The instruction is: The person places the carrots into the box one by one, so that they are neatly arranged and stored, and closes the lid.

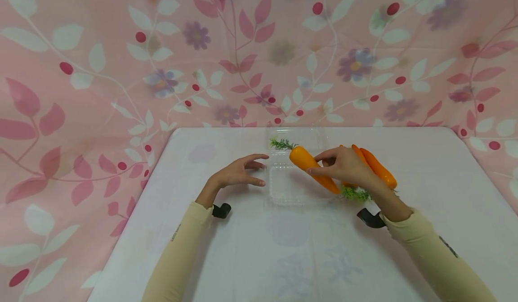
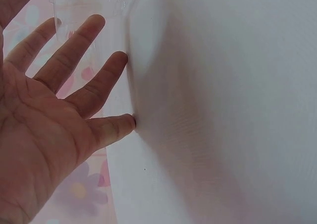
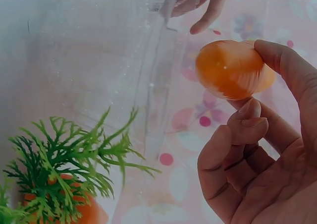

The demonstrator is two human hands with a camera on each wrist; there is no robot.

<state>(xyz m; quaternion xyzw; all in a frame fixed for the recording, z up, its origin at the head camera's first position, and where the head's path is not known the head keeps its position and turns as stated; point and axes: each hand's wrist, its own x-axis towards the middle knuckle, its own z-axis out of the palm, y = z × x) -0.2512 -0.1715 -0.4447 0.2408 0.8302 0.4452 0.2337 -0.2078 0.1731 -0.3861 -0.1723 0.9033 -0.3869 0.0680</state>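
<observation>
My right hand (image 1: 344,164) pinches an orange carrot (image 1: 303,158) with a green leafy top between thumb and fingers. It holds the carrot slantwise over a clear plastic container (image 1: 283,198) with its lid part folded back. In the right wrist view the carrot (image 3: 230,70) appears nearly end-on between the thumb and fingertips. On the other side, my left hand (image 1: 240,172) is beside the container's left edge with fingers spread, holding nothing. The left wrist view shows this hand's (image 2: 54,100) palm and extended fingers near the clear plastic; whether they touch it I cannot tell.
More carrots (image 1: 378,167) lie right of the container, partly behind my right hand, with green tops (image 1: 356,194) toward me. A white cloth covers the table (image 1: 283,257). Behind it hangs a pink floral curtain (image 1: 243,59).
</observation>
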